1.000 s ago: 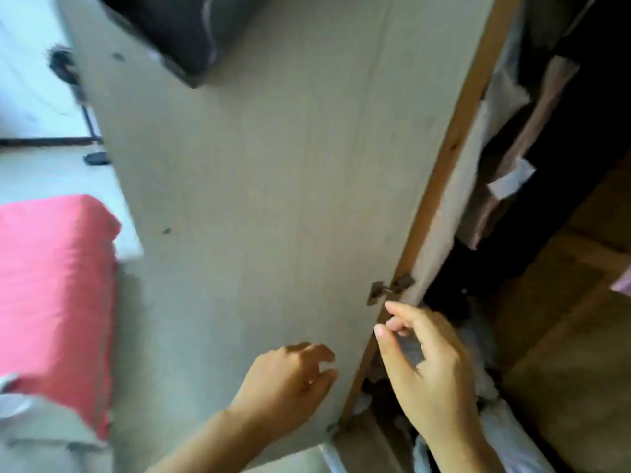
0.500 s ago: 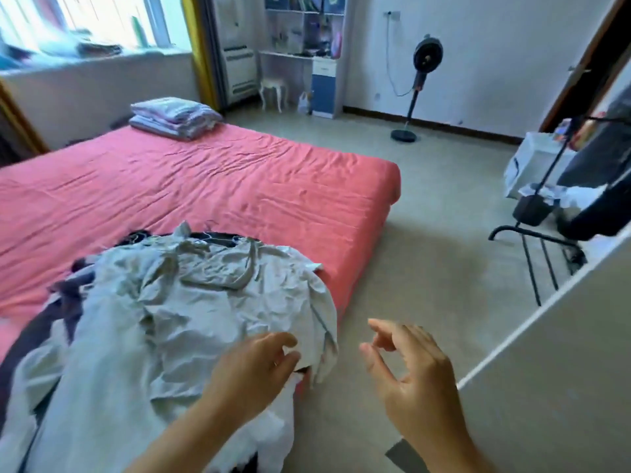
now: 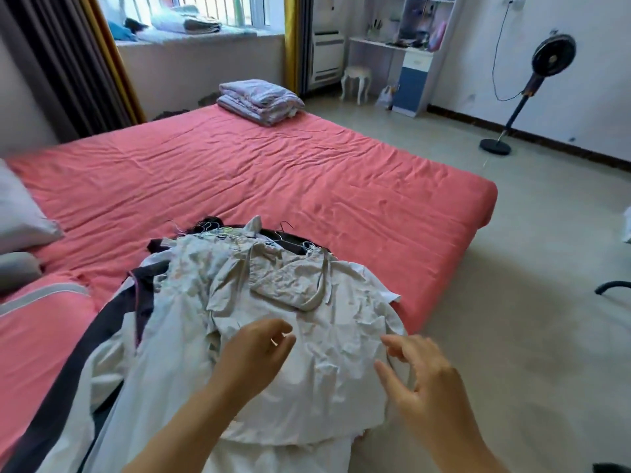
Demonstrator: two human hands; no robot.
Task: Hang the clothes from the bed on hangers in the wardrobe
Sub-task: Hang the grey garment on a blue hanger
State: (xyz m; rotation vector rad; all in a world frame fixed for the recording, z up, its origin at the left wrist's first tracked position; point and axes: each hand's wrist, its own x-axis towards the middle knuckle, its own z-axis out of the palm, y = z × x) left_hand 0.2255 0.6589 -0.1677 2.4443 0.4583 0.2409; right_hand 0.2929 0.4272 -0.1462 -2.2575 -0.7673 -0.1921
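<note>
A heap of crumpled pale clothes (image 3: pixel 273 302) lies on the near edge of the bed (image 3: pixel 307 172), which has a pink sheet. Dark garments (image 3: pixel 102 329) and thin wire hangers (image 3: pixel 218 230) poke out from under and behind the heap. My left hand (image 3: pixel 254 353) hovers over the top pale garment with loosely curled fingers, holding nothing. My right hand (image 3: pixel 420 373) is spread over the garment's right edge, fingers relaxed, nothing in it. The wardrobe is out of view.
A folded quilt (image 3: pixel 261 100) sits at the bed's far corner. Pillows (image 3: pixel 20 213) lie at the left. A standing fan (image 3: pixel 526 93) is on the floor at the far right, a white stool (image 3: pixel 356 81) and shelf unit beyond the bed. Bare floor runs along the right.
The view has swung from the wardrobe door to the bed. Both hands left the door and now reach over the clothes heap, closer to it than half a second ago.
</note>
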